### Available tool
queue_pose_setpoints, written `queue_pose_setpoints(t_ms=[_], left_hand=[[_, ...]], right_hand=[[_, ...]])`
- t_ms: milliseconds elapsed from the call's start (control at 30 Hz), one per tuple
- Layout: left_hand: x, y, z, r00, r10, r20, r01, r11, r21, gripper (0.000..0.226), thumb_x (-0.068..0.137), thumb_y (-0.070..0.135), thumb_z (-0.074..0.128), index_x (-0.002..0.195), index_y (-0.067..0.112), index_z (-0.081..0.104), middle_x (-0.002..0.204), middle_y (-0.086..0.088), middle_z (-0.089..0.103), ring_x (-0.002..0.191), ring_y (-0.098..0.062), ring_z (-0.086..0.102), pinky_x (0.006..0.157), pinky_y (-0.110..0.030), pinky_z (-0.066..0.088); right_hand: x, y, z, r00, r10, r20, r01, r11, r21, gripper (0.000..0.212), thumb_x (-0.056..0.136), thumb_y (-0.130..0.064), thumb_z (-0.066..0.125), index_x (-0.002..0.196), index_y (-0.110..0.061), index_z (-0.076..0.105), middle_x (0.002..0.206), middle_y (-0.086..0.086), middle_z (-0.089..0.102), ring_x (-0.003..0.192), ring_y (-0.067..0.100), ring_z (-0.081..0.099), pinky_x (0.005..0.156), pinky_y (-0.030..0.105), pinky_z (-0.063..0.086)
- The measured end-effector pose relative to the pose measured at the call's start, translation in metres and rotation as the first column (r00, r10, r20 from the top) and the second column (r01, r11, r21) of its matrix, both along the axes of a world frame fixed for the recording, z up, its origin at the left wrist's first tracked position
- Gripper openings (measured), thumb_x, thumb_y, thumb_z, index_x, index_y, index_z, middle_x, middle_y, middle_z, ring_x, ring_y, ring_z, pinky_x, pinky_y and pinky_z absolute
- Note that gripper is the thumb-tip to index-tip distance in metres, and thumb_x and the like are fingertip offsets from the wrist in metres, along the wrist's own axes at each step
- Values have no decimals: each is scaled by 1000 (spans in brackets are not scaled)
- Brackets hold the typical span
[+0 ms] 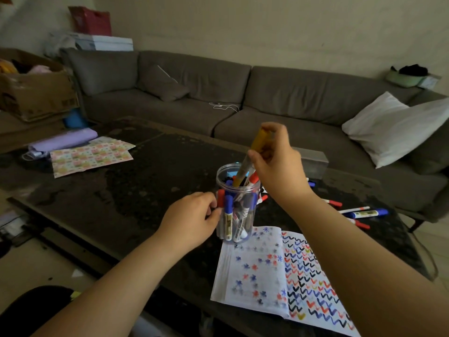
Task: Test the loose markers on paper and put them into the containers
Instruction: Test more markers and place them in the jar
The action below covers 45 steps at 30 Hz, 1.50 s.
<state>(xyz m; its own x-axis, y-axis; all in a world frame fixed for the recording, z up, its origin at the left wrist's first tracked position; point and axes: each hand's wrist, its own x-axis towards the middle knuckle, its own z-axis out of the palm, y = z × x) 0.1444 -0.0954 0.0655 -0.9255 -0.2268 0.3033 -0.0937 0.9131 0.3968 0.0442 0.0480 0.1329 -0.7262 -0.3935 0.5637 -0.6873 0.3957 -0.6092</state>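
Yellow marker [252,154], light and rigid, was pinched near cap by right hand [279,164] fingers; jar [237,205] was steadied by curled left hand [194,220] fingers.

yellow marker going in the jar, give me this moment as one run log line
right hand pinches yellow marker | tip inside clear jar | left hand steadies jar

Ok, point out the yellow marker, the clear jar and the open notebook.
yellow marker [260,139]: head view, on its yellow cap
clear jar [222,172]: head view, on its rim
open notebook [252,283]: head view, on the left page
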Motion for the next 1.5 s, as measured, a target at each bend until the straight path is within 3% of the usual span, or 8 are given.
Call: queue_pose_setpoints(t_ms=[300, 533, 700, 800, 933, 1100, 1267, 1500], left_hand=[[-3, 3, -5, 1000, 12, 17, -13, 999, 45, 6, 90, 34, 55, 94, 30, 57, 85, 11, 57, 70, -2, 54, 67, -23, 52], [-4, 6, -8, 1000, 20, 17, -22, 997, 79, 6, 90, 33, 56, 94, 30, 57, 81, 11, 56, 69, -2, 55, 67, -24, 53], [-8, 6, -12, 999, 32, 11, -33, 994, 108, 18, 90, 31, 56, 108, 30, 55, 88, 13, 54, 72, -2, 55, 68, -20, 51], [-11, 8, -9, 997, 40, -68, -34, 995, 96, 32, 90, 28, 57, 121, 29, 50, 107, 14, 50, 87, -1, 52, 74, -16, 45], [-22, 6, -2, 986, 10, -165, -7, 1000, 18, 43, 91, 26, 56, 132, 26, 44, 133, 8, 39, 121, -9, 42, 93, -19, 37], [-35, 7, 2, 985, 20, -171, -18, 1000, 15, 29, 92, 25, 54, 121, 24, 54, 123, 7, 45, 108, -9, 48, 88, -20, 42], [-33, 9, 1, 982, 16, -187, -11, 999, 30, 31, 92, 24, 53, 123, 24, 54, 124, 8, 45, 106, -7, 49, 85, -17, 40], [-17, 28, -17, 973, 13, -231, 14, 993, 117, 33, 91, 23, 54, 124, 21, 52, 120, 6, 50, 104, -7, 53, 83, -19, 45]], right_hand=[[-5, -3, -8, 999, 34, 32, -40, 980, 195, 47, 94, -20, 56, 134, -21, 31, 96, -5, 52, 82, 10, 55, 72, 21, 43], [-7, -2, -3, 994, 100, -31, -92, 976, 199, 47, 94, -16, 54, 134, -24, 30, 94, -3, 52, 79, 10, 56, 66, 15, 42], [-9, -3, -6, 994, 95, 61, -111, 917, 383, 50, 96, -16, 50, 139, -27, 25, 106, 7, 56, 85, 16, 57, 72, 27, 48], [-10, -7, -13, 995, 76, 57, -94, 882, 461, 50, 96, -17, 49, 139, -26, 26, 114, 12, 56, 94, 21, 58, 80, 32, 50], [-13, -2, -14, 997, 50, 54, -69, 895, 441, 48, 92, -19, 56, 135, -23, 34, 119, 9, 54, 98, 19, 56, 81, 28, 47], [-22, 3, -22, 1000, 23, -11, -11, 800, 600, 29, 95, -26, 53, 118, -10, 62, 120, 6, 48, 106, 20, 52, 89, 24, 41], [-18, 11, -38, 999, 50, -18, -31, 820, 572, 32, 99, -26, 43, 120, -11, 63, 119, 6, 49, 105, 19, 52, 92, 25, 41], [0, 39, -64, 995, 66, -69, -28, 894, 448, 44, 99, -20, 44, 143, -20, 39, 140, 0, 39, 125, 18, 36, 104, 26, 30]])
